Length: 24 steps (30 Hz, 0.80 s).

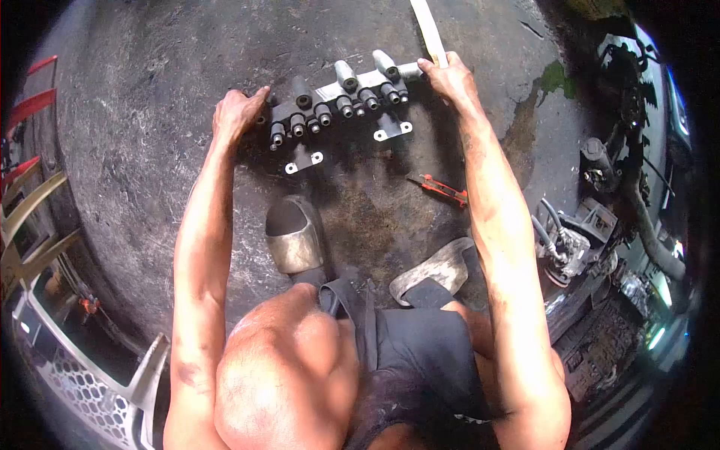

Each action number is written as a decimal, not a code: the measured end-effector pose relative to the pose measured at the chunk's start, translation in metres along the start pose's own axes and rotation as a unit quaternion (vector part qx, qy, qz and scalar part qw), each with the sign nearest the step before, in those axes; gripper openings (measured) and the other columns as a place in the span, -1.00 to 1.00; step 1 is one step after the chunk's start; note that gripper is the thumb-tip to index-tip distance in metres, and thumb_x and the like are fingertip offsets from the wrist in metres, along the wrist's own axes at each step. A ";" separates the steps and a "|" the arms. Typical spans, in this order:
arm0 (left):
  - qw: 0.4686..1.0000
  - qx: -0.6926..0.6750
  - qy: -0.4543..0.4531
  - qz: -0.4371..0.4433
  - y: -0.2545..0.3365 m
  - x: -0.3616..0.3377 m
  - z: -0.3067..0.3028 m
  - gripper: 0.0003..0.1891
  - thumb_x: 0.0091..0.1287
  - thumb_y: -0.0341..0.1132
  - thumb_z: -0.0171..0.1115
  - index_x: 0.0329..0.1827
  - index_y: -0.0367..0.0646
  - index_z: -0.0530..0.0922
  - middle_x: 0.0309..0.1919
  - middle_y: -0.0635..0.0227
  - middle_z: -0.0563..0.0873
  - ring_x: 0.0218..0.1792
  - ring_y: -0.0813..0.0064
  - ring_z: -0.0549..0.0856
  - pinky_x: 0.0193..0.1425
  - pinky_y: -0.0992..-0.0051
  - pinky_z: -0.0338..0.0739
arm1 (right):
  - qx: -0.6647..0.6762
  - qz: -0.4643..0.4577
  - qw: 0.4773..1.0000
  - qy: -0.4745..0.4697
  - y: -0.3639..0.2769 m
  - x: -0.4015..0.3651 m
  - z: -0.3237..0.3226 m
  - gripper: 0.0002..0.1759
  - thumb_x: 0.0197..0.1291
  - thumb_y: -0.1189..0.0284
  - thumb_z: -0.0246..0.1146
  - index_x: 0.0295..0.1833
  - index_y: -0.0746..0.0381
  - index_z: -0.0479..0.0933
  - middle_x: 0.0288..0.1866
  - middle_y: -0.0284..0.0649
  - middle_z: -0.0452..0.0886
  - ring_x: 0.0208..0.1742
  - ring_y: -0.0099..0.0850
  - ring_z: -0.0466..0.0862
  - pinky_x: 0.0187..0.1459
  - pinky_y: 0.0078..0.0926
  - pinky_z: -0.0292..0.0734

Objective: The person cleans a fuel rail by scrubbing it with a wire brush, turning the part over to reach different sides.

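Note:
A long metal rail (367, 79) with several short cylindrical fittings and two flat tabs is held over the dark floor, tilted up toward the right. At its left end, my left hand (238, 114) is closed around it. My right hand (452, 82) grips the opposite end, thumb on the near side. A pale flat strip (429, 31) runs from beside the right fingers to the top of the view. Below the rail, an orange utility knife (445, 190) lies on the floor, close to my right forearm.
My feet, in worn clogs (294, 247), are planted under the rail. Greasy machine parts (577, 244) and a thick hose (654, 232) line the right side. On the left are red and tan panels (37, 199) and a silver honeycomb grille (86, 394). A green stain (557, 80) marks the floor.

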<state>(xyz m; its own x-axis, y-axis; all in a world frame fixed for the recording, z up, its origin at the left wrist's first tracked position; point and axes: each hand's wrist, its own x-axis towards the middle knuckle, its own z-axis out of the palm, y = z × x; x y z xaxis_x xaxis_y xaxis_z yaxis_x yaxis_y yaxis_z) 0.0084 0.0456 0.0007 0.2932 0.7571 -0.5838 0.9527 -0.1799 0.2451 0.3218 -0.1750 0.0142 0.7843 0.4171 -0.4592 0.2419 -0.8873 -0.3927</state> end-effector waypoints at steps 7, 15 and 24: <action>1.000 -0.025 -0.008 -0.003 -0.002 0.000 0.001 -0.32 0.20 0.21 0.23 -0.13 -0.40 0.72 -0.09 -0.26 0.73 0.08 -0.15 0.71 0.19 0.12 0.55 | 0.096 -0.004 0.994 0.046 0.007 0.001 0.017 -0.39 0.10 0.14 0.48 0.12 0.32 0.50 -0.22 -0.06 0.76 -0.28 -0.28 0.77 -0.14 -0.32 0.66; 0.993 -0.097 0.064 0.028 0.010 -0.036 0.008 -0.33 0.20 0.24 0.24 -0.29 -0.39 0.71 -0.28 -0.20 0.75 -0.09 -0.11 0.76 0.07 0.12 0.57 | 0.260 0.000 0.964 0.057 0.008 -0.002 0.006 -0.46 0.17 0.39 0.48 0.17 0.33 0.42 -0.51 -0.33 0.56 -0.71 -0.63 0.47 -0.73 -0.58 0.40; 0.986 -0.132 0.076 0.069 0.038 -0.040 0.028 -0.32 0.22 0.25 0.26 -0.43 -0.40 0.64 -0.41 -0.18 0.72 -0.23 -0.05 0.77 -0.07 0.14 0.56 | 0.075 -0.070 0.994 0.042 0.022 0.054 -0.031 -0.34 0.12 0.13 0.49 0.26 0.17 0.46 -0.11 -0.17 0.69 -0.15 -0.36 0.65 -0.12 -0.35 0.51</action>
<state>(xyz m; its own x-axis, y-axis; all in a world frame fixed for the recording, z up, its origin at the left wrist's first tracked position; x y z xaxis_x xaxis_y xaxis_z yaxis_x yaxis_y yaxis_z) 0.0350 -0.0095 0.0119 0.3841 0.8256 -0.4133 0.8445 -0.1333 0.5187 0.3876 -0.1780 0.0052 0.7951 0.5113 -0.3261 0.2699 -0.7799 -0.5648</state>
